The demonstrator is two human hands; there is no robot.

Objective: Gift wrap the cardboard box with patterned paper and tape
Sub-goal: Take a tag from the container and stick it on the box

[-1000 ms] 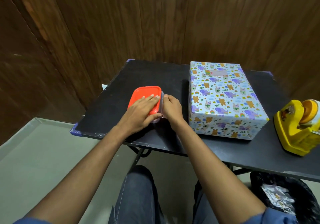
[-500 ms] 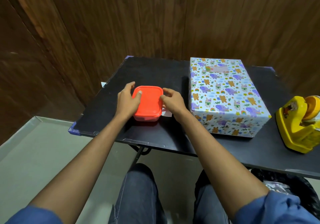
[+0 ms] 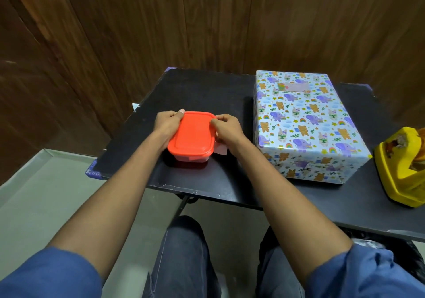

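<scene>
A wall of dark brown wooden panelling (image 3: 207, 21) fills the back of the room, and against it stands a black rectangular tabletop (image 3: 202, 90) with scuffed edges. On its right half lies the cardboard box, fully covered in pale blue wrapping paper printed with elephants, bears and rainbows (image 3: 303, 123); it sits flat, its long side running away from the person, with a strip of tape visible near its far end. Just beside it, at the right edge of the view, stands a yellow plastic tape dispenser (image 3: 400, 166), apart from the box and partly cut off. To the left of the box, near the front edge of the tabletop, sits a small clear plastic container with an orange-red lid (image 3: 192, 136). The left hand (image 3: 166, 125) holds the container's left side, its grip curled round the far corner of the lid. The right hand (image 3: 227, 128) pinches the lid's far right corner between thumb and fingers. A small pale slip of paper (image 3: 220, 149) pokes out beneath the right wrist, touching the container.
</scene>
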